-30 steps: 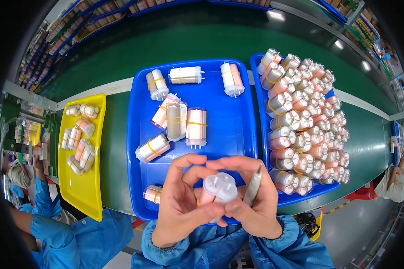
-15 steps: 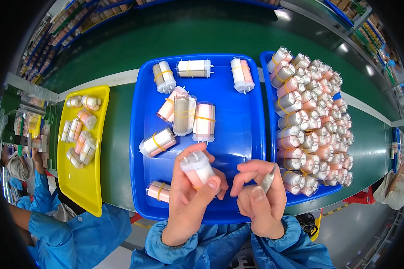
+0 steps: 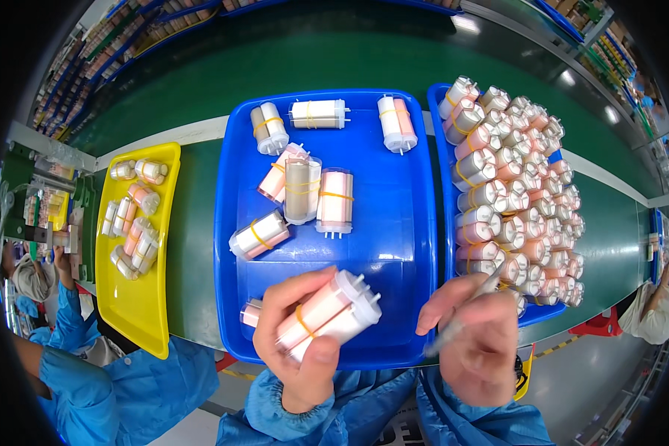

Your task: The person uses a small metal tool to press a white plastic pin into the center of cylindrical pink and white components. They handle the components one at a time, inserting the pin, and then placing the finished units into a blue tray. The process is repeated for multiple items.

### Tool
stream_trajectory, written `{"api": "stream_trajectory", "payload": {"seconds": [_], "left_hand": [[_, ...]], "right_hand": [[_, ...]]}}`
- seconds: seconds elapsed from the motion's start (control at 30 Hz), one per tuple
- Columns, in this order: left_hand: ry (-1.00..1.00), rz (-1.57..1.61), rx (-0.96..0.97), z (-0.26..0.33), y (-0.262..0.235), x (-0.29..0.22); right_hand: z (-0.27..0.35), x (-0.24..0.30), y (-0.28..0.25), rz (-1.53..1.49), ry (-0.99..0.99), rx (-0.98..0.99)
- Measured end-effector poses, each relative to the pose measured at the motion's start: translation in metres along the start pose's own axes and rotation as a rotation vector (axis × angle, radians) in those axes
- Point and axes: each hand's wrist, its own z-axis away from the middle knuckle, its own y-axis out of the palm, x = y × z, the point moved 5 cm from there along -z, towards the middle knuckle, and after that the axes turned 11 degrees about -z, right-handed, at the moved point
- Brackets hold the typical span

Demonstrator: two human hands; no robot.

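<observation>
Moved: left hand (image 3: 301,342) has tilted its banded bundle (image 3: 331,314) sideways.
Right hand (image 3: 477,338): grips a pen (image 3: 464,311).
Room: blue tray (image 3: 394,245) bare toward its near right corner.

You have one view, and it comes from a camera on your head. It looks down and a little forward, over your own arms, which come in from the bottom edge. Your hands, the left hand (image 3: 301,349) and the right hand (image 3: 476,342), are very near the camera and look big. The blue tray (image 3: 394,245) sits just past them, in the middle. The yellow tray (image 3: 137,305) is off to your left, and the green tabletop (image 3: 201,201) stretches away at the top. The picture is round like a fish's eye, so straight edges bend near the rim, and the corners are dark.
</observation>
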Motion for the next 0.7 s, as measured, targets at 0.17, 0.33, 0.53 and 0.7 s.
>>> {"api": "stream_trajectory", "payload": {"seconds": [0.17,0.33,0.53,0.7], "left_hand": [[0.122,0.106,-0.119,-0.005,0.002,-0.006],[0.019,0.559,-0.078,-0.013,0.014,-0.012],[-0.189,0.964,-0.045,-0.022,0.031,-0.024],[-0.332,1.101,-0.053,-0.030,0.050,-0.013]], "right_hand": [[-0.001,0.012,0.011,-0.211,-0.061,-0.180],[-0.005,0.002,0.014,0.098,-0.174,0.035],[-0.009,0.009,0.027,0.321,0.017,0.061],[-0.004,0.008,0.028,0.349,-0.313,0.224]]}}
